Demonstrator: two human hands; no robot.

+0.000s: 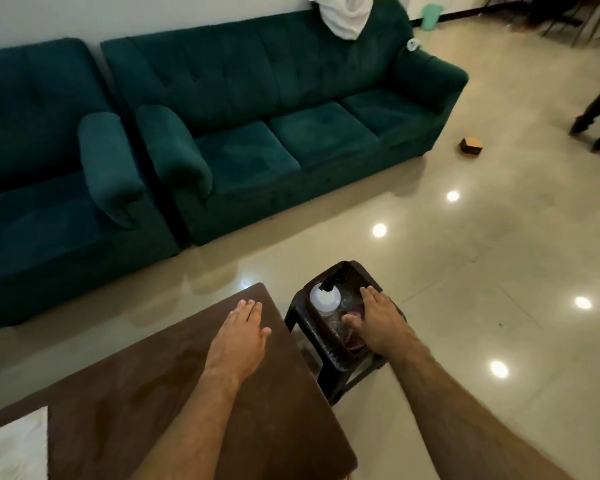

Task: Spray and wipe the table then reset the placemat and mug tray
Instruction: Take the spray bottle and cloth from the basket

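Two hands in view, neither gripping anything. Left hand (240, 332) lies flat, palm down, fingers together and extended, on the dark brown wooden table (146, 393) near its far right corner. Right hand (378, 323) reaches off the table's right edge into a black perforated plastic basket (350, 271) sitting on a black plastic stool (326, 379) just beside that corner; fingers extended and slightly spread, thumb out, nothing clamped yet. In the basket's left side, nearest the table, stands a clear plastic spray bottle with a black nozzle (323, 297), upright, just beside the right thumb. Under the right palm is something dark reddish, possibly a cloth; can't tell. A white cloth-like sheet (14, 445) lies at the table's near left corner, maybe the placemat. No mug tray visible. Handling guess: bottle is light, thin-walled, smooth and likely slick if wet; squeezes a bit. Best taken round the neck below the nozzle, index finger free for the trigger. Basket wall is close, so lift straight up before swinging toward the table.
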